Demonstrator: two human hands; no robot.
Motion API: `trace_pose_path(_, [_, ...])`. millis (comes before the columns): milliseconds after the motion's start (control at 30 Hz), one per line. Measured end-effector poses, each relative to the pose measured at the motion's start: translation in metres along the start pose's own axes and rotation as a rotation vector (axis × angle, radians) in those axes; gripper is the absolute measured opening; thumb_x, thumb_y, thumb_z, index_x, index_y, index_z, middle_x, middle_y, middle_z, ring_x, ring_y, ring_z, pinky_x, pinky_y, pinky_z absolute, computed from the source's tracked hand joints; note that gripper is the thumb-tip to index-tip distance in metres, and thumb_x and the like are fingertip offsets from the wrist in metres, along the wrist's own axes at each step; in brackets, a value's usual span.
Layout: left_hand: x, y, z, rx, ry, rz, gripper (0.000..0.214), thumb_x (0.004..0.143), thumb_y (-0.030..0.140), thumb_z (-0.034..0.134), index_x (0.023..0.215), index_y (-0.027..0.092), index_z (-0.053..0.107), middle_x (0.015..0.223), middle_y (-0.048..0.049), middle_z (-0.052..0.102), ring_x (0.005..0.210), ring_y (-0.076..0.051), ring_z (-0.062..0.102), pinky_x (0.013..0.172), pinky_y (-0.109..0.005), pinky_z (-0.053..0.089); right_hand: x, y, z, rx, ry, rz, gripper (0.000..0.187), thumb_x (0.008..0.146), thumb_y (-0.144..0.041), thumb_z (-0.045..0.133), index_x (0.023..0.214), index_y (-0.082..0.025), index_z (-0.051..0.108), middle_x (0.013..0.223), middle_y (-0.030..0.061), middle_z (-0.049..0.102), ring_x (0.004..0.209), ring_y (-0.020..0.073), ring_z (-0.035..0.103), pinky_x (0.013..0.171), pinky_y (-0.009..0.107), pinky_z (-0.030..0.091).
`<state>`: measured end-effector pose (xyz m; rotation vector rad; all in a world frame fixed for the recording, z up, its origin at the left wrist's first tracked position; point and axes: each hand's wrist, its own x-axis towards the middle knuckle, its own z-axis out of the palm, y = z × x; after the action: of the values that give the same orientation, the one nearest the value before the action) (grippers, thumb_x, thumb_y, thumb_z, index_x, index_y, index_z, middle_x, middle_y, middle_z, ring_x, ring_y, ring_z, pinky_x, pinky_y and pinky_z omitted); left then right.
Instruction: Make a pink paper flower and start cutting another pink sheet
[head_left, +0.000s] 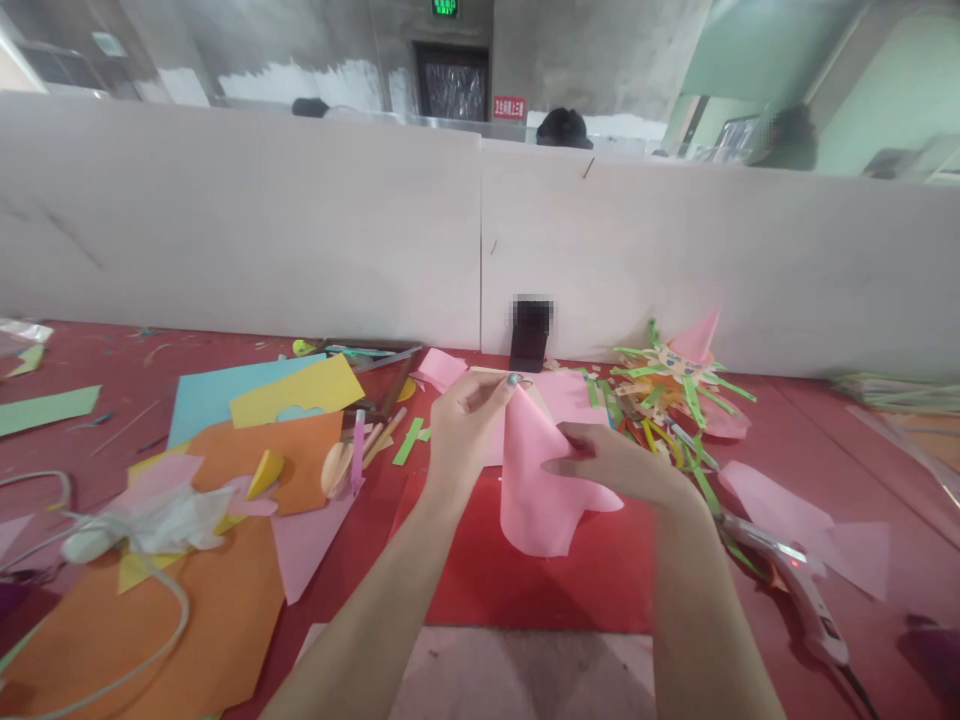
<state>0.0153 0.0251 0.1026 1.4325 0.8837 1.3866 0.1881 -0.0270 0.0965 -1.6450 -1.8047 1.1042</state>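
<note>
A sheet of pink paper (536,490), curled toward a cone with its narrow end up, is held between my two hands over the red sheet (540,590). My left hand (469,410) pinches the pointed top between thumb and fingers. On the paper's right side, my right hand (607,460) has its fingers closed on the edge, and some fingertips are hidden by the paper. More pink paper (566,395) lies flat on the table just behind my hands.
A glue gun (795,570) with a red light lies at right. Behind it stands a paper figure with a pink cone hat (697,340). Orange sheets (225,590), a white cable (169,640) and a pink pen (358,450) are at left. A white partition (300,230) borders the back.
</note>
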Motion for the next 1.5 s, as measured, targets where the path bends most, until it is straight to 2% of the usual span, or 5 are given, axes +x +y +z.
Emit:
trace_pose_path(233, [0.003,0.000,-0.001,-0.066,-0.137,-0.029,0.023,0.076,0.034,0.059,0.093,0.021,0.064,0.091,-0.0045,0.069,0.089,-0.019,0.063,0.083,-0.031,0.046,-0.001,0.002,0.000,0.000,-0.031,-0.002,0.024,0.071,-0.043,0.058,0.079,-0.020,0.055,0.074,-0.0023,0.051,0.066,0.0118,0.044,0.057,0.023,0.032])
trace_pose_path(333, [0.004,-0.003,-0.002,-0.055,-0.181,-0.080,0.025,0.077,0.039,0.056,0.088,0.020,0.065,0.092,-0.0058,0.069,0.090,-0.020,0.063,0.083,-0.033,0.046,-0.002,0.001,-0.001,-0.010,-0.031,0.004,0.025,0.070,-0.043,0.058,0.075,-0.020,0.053,0.070,-0.0028,0.048,0.064,0.0112,0.042,0.055,0.023,0.030])
trace_pose_path(867, [0.002,0.002,-0.001,0.114,-0.060,-0.056,0.025,0.073,0.044,0.058,0.072,0.019,0.065,0.081,-0.0043,0.070,0.080,-0.018,0.063,0.077,-0.029,0.046,-0.002,0.001,-0.002,-0.057,0.046,-0.018,0.028,0.071,-0.042,0.056,0.089,-0.020,0.058,0.080,-0.0006,0.055,0.071,0.0139,0.047,0.059,0.024,0.031])
trace_pose_path(1333, [0.000,0.004,0.002,0.157,-0.135,-0.087,0.028,0.077,0.043,0.054,0.092,0.024,0.067,0.093,-0.0033,0.069,0.092,-0.021,0.061,0.069,-0.026,0.047,0.001,0.006,-0.003,0.050,0.021,-0.032,0.023,0.072,-0.040,0.057,0.081,-0.019,0.056,0.074,-0.0023,0.051,0.068,0.0121,0.045,0.059,0.023,0.033])
trace_pose_path(1500, [-0.001,0.004,0.001,0.102,-0.159,-0.091,0.032,0.079,0.044,0.052,0.102,0.025,0.064,0.094,-0.0039,0.069,0.085,-0.020,0.063,0.066,-0.026,0.047,-0.001,0.005,-0.003,0.037,-0.006,-0.017,0.023,0.072,-0.040,0.057,0.080,-0.019,0.055,0.073,-0.0014,0.050,0.067,0.0125,0.045,0.058,0.024,0.034])
